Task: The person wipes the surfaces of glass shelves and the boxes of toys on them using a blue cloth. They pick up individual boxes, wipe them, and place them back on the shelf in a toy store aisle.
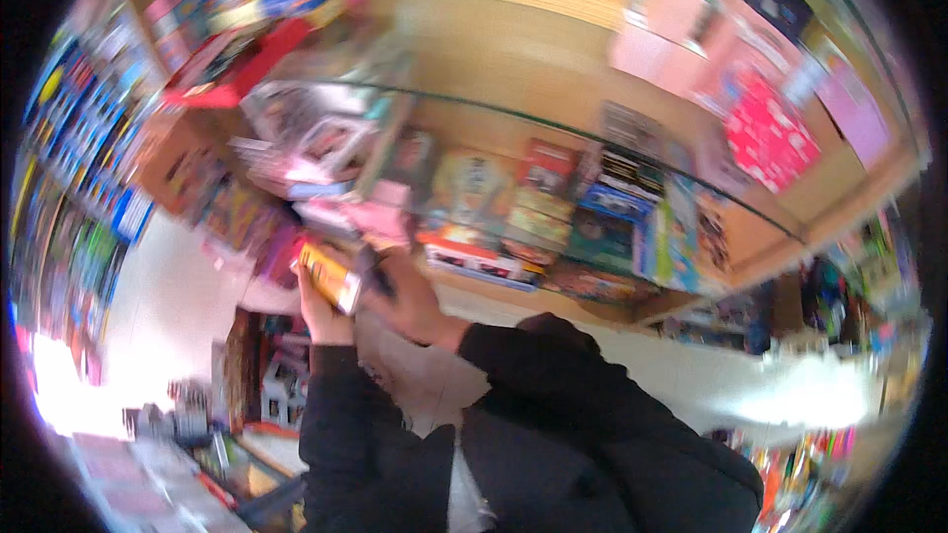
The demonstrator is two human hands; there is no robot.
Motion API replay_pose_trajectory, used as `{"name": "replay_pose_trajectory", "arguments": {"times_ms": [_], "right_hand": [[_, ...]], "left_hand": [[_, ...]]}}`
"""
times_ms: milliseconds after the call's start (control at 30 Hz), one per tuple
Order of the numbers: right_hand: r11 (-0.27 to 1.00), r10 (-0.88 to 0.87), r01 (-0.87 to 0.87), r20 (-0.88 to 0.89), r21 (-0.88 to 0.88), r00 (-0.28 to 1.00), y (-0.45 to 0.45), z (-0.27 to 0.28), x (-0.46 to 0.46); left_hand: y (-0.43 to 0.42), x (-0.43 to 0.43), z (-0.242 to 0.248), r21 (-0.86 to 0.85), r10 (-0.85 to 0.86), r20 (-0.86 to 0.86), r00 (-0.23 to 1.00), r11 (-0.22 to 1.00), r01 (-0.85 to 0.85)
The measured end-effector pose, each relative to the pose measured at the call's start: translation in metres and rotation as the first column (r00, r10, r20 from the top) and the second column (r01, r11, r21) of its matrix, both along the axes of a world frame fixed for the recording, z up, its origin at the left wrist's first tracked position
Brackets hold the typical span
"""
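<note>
My left hand (324,317) is closed around a small yellow-and-white box (329,275), which it holds tilted in front of the shelves. Close on its right, my right hand (413,302) grips a small dark object (372,268); motion blur hides what kind it is. The dark object is beside the box's right side, and I cannot tell whether the two touch. Just beyond my hands, pink packages (378,220) lie at the edge of a wooden display shelf.
Boxed goods (474,192) stand below a glass shelf (503,114) ahead. A patterned carton (229,196) and a red box (259,63) are at left. Racks of small goods (81,118) line the far left. Low shelving (248,370) stands beside my left arm.
</note>
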State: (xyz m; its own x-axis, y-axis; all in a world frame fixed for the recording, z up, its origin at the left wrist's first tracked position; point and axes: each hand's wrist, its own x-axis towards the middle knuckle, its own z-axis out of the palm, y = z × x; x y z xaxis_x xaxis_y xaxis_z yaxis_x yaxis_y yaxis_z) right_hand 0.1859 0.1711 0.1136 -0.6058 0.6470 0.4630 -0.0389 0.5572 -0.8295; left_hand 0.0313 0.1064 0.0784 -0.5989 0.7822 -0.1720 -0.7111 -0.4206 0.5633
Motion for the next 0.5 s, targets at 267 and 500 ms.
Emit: {"name": "replay_pose_trajectory", "arguments": {"times_ms": [267, 500], "right_hand": [[0.971, -0.09, 0.068, -0.083, -0.23, 0.993, 0.02, -0.012, -0.002], [0.612, -0.027, -0.154, -0.215, -0.776, 0.976, 0.034, -0.036, -0.005]], "left_hand": [[-0.002, 0.047, -0.013, 0.043, -0.222, 0.02, 0.975, 0.974, 0.221], [0.028, 0.055, -0.007, -0.266, -0.067, -0.251, 0.966, 0.964, -0.002]]}}
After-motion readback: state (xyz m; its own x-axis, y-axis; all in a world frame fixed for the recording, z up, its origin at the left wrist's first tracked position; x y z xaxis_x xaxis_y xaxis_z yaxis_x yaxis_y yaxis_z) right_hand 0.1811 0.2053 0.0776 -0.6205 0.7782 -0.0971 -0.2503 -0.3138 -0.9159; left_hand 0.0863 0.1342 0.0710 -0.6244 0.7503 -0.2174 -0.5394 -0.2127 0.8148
